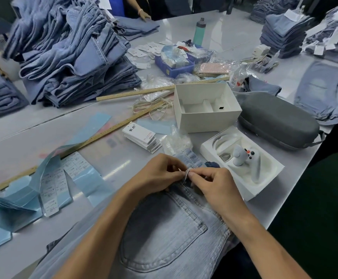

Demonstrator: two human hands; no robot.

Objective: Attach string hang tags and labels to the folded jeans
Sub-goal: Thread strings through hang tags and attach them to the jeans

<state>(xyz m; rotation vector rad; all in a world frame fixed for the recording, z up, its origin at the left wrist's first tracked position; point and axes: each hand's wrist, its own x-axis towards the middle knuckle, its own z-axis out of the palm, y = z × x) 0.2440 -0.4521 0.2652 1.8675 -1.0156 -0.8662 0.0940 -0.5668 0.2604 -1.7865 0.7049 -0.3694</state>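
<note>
A pair of light-blue jeans (170, 234) lies in front of me, back pocket up, waistband toward the table's middle. At the waistband my left hand (160, 174) and my right hand (212, 182) meet, both pinching a thin pale string (186, 173) at a belt loop. Beyond my hands, a stack of white hang tags (142, 137) sits on the table. A bundle of loose strings (154, 106) lies farther back. Sheets of white labels on blue backing (53, 190) lie at the left.
A tall heap of jeans (73, 53) fills the back left. Two wooden rulers (95, 135) cross the table. An open white box (206, 109), a tray holding a white controller (242, 158), a grey case (276, 121) and a blue bin (174, 65) stand to the right. Another person's hand (144, 14) rests far back.
</note>
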